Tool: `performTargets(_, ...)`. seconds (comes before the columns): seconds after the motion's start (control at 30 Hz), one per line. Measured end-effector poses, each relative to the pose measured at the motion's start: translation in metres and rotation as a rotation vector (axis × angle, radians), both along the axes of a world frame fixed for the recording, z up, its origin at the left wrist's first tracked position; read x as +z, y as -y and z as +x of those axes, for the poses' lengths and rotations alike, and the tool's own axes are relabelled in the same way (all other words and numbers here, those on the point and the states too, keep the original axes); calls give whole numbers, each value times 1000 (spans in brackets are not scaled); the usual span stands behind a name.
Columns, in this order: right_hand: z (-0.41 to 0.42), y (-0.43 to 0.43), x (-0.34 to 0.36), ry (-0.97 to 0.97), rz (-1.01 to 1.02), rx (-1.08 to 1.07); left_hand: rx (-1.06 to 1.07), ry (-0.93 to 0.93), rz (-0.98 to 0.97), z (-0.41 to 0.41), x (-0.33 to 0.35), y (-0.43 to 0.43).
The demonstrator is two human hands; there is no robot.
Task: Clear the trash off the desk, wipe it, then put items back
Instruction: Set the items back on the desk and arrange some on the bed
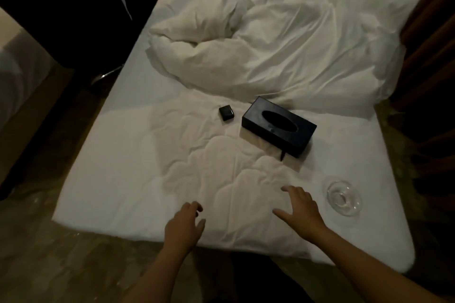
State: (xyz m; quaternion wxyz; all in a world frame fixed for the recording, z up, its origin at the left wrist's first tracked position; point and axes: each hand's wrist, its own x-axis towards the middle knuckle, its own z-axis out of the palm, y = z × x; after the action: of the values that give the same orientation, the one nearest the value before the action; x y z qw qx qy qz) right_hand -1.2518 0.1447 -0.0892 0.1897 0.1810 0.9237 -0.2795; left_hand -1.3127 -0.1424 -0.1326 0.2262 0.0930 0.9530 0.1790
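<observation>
Hands are hovering apart and empty, left hand (183, 225) and right hand (301, 209), in front of the black tissue box (278, 125). Glass ashtray (343, 198) is lying right of the box. Probably gripping the box by both ends is working best.

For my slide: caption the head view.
Left hand and right hand over bed with tissue box, small black case, glass ashtray.

White bed (110, 174), rumpled duvet (283, 44) — dim floor (61, 265)
</observation>
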Motion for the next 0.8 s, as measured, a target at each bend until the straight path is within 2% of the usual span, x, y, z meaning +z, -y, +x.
performTargets(0.17, -106, -49, -42, -3, -33, 26, 117, 25, 41, -85, -30, -66)
performTargets(0.43, -161, -92, -101, 45, -62, 16, 386, 155, 68, -143, -75, -140)
performTargets(0.53, -173, -91, -119, -37, -4, 3, 444, 129, 90, -175, -87, -159)
performTargets(0.67, -200, -94, -129, -171, 31, -119, 507, 76, 125, -227, -96, -177)
performTargets(0.8, -220, -96, -141, -198, 222, -114, 568, 61, 198, -277, -101, -188)
